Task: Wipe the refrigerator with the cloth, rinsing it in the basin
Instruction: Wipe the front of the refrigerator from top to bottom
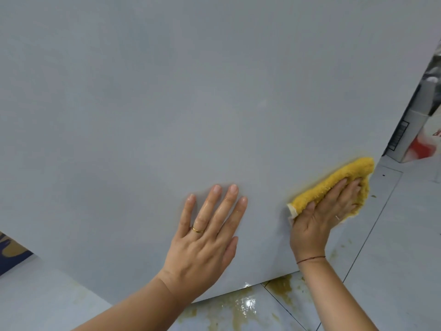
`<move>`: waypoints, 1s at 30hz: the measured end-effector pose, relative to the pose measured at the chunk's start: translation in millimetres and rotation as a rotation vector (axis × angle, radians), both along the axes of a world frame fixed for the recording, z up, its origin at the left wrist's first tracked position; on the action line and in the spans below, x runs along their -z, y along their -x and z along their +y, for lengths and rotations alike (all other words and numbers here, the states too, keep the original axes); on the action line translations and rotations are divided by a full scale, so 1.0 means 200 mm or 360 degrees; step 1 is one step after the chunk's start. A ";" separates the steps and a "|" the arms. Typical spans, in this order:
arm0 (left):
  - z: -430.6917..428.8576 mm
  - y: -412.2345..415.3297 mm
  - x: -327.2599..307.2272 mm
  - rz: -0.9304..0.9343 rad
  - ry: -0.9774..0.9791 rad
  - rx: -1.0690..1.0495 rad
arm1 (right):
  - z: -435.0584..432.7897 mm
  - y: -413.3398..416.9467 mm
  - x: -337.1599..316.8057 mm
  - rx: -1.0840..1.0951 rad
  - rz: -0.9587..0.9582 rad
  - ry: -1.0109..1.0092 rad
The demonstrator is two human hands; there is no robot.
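Wiping the lower right part of the refrigerator [167,103] side panel: the right hand [324,211] presses the yellow cloth [334,180] flat against the grey surface, fingers nearly straight across it and the thumb lying on its near end, so it pushes the cloth and does not clench it. The left hand [207,235], wearing a ring [197,230], rests on the panel beside it with fingers spread and released, holding nothing.

The cloth is folded into a thick strip. Its long axis runs diagonally, the pale near end at lower left and the far end pointing up and right, close to the panel's right edge.

For a good stroke, pressure should likely be even along the whole strip, with overlapping passes carried to the bottom edge. Yellowish wet stains [281,286] on the tiled floor [405,235] lie just below that edge. The soiled cloth probably needs rinsing soon; the basin is not in view.
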State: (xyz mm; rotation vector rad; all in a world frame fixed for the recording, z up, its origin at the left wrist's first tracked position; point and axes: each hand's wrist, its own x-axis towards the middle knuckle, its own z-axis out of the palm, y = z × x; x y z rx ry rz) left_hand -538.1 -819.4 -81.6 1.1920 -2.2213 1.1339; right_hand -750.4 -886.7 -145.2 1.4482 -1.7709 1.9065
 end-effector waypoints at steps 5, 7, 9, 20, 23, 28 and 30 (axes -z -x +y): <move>0.04 -0.01 0.08 -0.0025 -0.0048 -0.0011 | 0.02 0.03 0.22 0.0033 -0.0136 -0.0166; 0.05 -0.01 0.10 -0.0035 -0.0058 -0.0009 | 0.03 0.05 0.31 0.0045 -0.0165 -0.0224; 0.05 -0.01 0.12 -0.0066 -0.0063 -0.0014 | 0.03 0.06 0.39 0.0055 -0.0223 -0.0286; 0.09 -0.14 0.20 -0.0159 -0.0129 -0.0103 | 0.08 0.05 0.64 -0.0016 -0.0780 -0.0647; 0.12 -0.20 0.22 -0.0180 -0.0144 -0.0127 | 0.11 0.03 0.65 -0.0042 -0.1076 -0.0711; 0.17 -0.30 0.25 -0.0220 -0.0162 -0.0175 | 0.12 -0.07 0.64 -0.0006 -0.1347 -0.0743; 0.19 -0.33 0.26 -0.0235 -0.0174 -0.0186 | 0.15 -0.14 0.64 -0.0022 -0.1373 -0.0786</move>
